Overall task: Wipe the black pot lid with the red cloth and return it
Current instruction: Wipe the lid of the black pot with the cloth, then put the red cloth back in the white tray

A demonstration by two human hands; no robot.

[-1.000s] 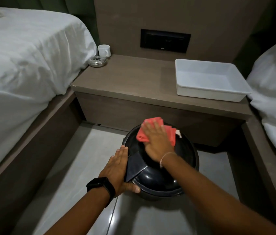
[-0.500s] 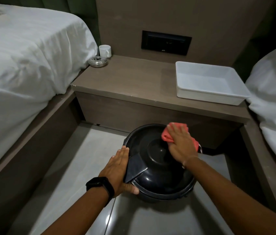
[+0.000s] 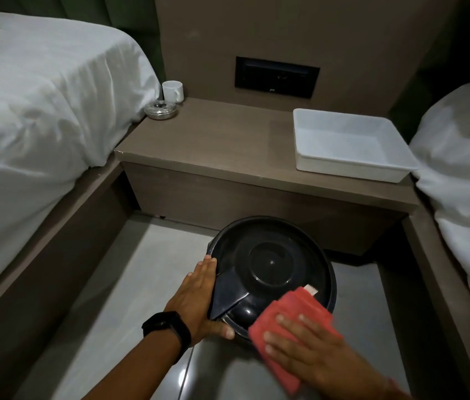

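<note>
Pressing red cloth (image 3: pixel 288 316) onto black lid (image 3: pixel 271 261), right hand (image 3: pixel 311 350) flat; tag (image 3: pixel 311 290) unreadable.

Red cloth (image 3: pixel 288 321); black lid (image 3: pixel 274 267); white tray (image 3: pixel 352 166).

No readable text anywhere. Tiny pale mark on the lower edge of the black panel (image 3: pixel 277 77), upper middle of the frame: too small to read. White tag (image 3: pixel 311 290) at the far corner of the cloth (image 3: pixel 285 319), lower right: blurred, nothing legible. Dark face of the watch (image 3: pixel 167 327), lower middle: no digits to make out.
</note>
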